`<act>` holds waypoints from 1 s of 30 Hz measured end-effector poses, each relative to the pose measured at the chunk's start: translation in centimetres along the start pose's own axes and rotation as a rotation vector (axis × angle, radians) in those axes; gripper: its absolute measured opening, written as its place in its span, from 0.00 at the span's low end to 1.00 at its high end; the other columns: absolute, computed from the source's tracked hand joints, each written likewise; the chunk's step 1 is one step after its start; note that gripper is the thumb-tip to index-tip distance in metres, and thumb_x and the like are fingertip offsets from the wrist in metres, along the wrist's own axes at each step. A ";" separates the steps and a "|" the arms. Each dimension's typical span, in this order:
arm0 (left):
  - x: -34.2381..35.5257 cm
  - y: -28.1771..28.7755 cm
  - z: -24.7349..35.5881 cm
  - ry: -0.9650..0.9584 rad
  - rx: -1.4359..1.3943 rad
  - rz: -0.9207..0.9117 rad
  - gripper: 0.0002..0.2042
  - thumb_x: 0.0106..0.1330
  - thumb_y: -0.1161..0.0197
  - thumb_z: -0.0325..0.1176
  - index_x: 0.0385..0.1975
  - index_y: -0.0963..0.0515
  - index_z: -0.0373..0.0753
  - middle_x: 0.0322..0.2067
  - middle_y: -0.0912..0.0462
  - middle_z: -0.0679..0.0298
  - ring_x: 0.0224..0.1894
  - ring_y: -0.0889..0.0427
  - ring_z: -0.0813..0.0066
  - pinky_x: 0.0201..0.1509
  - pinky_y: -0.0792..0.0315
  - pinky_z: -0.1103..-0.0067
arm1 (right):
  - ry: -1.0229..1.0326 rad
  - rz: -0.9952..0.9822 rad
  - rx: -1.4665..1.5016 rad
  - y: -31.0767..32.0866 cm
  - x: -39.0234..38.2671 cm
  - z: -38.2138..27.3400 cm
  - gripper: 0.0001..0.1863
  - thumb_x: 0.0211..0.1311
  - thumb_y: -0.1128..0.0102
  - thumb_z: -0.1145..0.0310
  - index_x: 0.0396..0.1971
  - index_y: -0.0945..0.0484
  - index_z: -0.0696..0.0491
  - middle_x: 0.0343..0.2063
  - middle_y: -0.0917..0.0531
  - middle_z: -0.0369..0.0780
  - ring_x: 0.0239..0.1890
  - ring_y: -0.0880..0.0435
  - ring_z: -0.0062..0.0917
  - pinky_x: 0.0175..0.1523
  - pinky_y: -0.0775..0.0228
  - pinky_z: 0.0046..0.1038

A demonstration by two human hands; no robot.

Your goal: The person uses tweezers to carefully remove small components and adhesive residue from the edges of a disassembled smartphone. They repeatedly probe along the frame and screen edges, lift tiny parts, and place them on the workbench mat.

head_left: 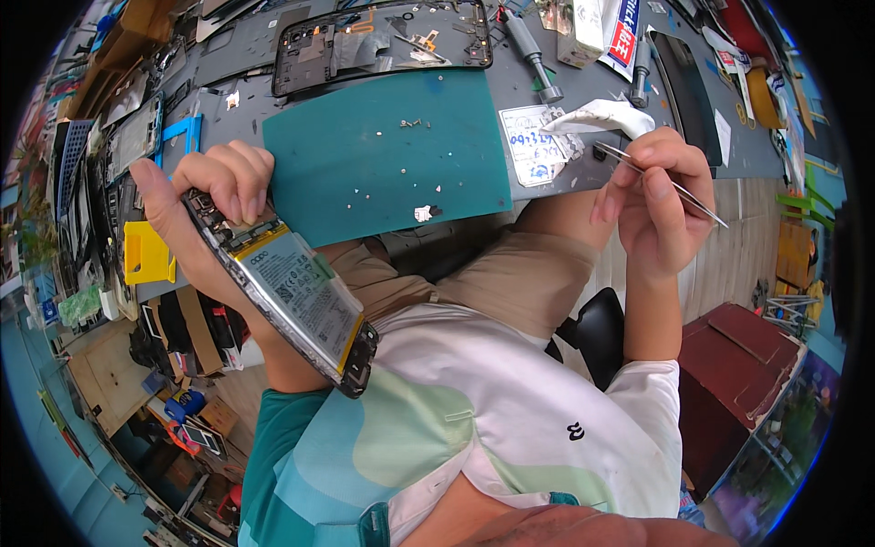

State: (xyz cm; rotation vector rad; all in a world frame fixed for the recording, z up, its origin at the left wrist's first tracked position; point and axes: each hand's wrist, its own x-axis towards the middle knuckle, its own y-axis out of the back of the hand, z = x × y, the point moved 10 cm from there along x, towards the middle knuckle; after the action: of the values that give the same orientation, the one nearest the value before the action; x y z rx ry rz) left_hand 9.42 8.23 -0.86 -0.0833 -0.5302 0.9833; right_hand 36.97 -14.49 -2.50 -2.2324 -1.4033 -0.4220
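My left hand [214,205] grips an opened smartphone [292,296] by its upper end, fingers curled over the exposed board. The phone's back is off, so its battery with yellow edges faces up; it is tilted and held above my lap. My right hand [663,201] pinches a pair of metal tweezers [685,194] between thumb and fingers, out to the right and apart from the phone. In front of me a green work mat [392,159] lies on the grey table, with several tiny screws [415,124] and a small metal plate [425,213] on it.
Beyond the mat lies a phone frame [383,46] with loose parts. Two grey screwdrivers [533,55], a crumpled white tissue [602,118], a marked card [536,150] and a dark phone screen [685,91] are to the right. A yellow plastic piece [149,252] and stacked phone parts crowd the left.
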 end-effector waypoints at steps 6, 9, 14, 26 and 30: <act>0.0 -0.2 0.2 -0.017 -0.015 -0.022 0.32 0.88 0.68 0.52 0.18 0.37 0.41 0.16 0.36 0.64 0.23 0.41 0.74 0.35 0.43 0.75 | -0.008 0.003 -0.013 -0.2 0.0 0.0 0.09 0.73 0.45 0.80 0.48 0.23 0.66 0.39 0.20 0.51 0.26 0.18 0.28 0.28 0.18 0.29; 0.0 -0.3 0.3 -0.033 -0.006 -0.010 0.32 0.88 0.69 0.52 0.18 0.37 0.41 0.16 0.36 0.65 0.22 0.41 0.74 0.35 0.43 0.75 | -0.006 0.015 -0.024 -0.1 -0.1 0.0 0.09 0.74 0.45 0.79 0.48 0.23 0.66 0.40 0.20 0.51 0.25 0.18 0.28 0.28 0.18 0.29; -0.1 -0.1 0.1 -0.035 -0.021 0.029 0.32 0.88 0.68 0.51 0.18 0.37 0.41 0.15 0.36 0.65 0.22 0.41 0.74 0.34 0.43 0.75 | -0.011 0.011 -0.035 -0.1 -0.1 0.0 0.09 0.74 0.44 0.78 0.49 0.23 0.66 0.40 0.20 0.51 0.25 0.18 0.28 0.28 0.18 0.29; -0.1 0.1 0.2 -0.038 -0.006 0.058 0.32 0.87 0.65 0.52 0.17 0.37 0.41 0.14 0.35 0.64 0.21 0.40 0.75 0.32 0.43 0.76 | -0.006 0.010 -0.070 -0.1 -0.1 0.0 0.10 0.76 0.47 0.77 0.49 0.23 0.67 0.39 0.21 0.51 0.23 0.19 0.27 0.28 0.19 0.29; -0.1 0.1 0.2 -0.048 -0.021 0.048 0.32 0.87 0.65 0.52 0.17 0.37 0.41 0.15 0.35 0.64 0.21 0.39 0.75 0.32 0.42 0.76 | -0.005 0.021 -0.072 -0.1 -0.2 0.1 0.11 0.76 0.48 0.76 0.49 0.24 0.67 0.39 0.21 0.50 0.23 0.20 0.26 0.27 0.19 0.29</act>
State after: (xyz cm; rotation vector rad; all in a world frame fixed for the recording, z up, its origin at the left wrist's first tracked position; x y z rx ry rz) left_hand 9.20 8.17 -0.70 -0.0916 -0.5842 1.0290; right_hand 36.81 -14.60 -2.70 -2.3047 -1.3864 -0.4663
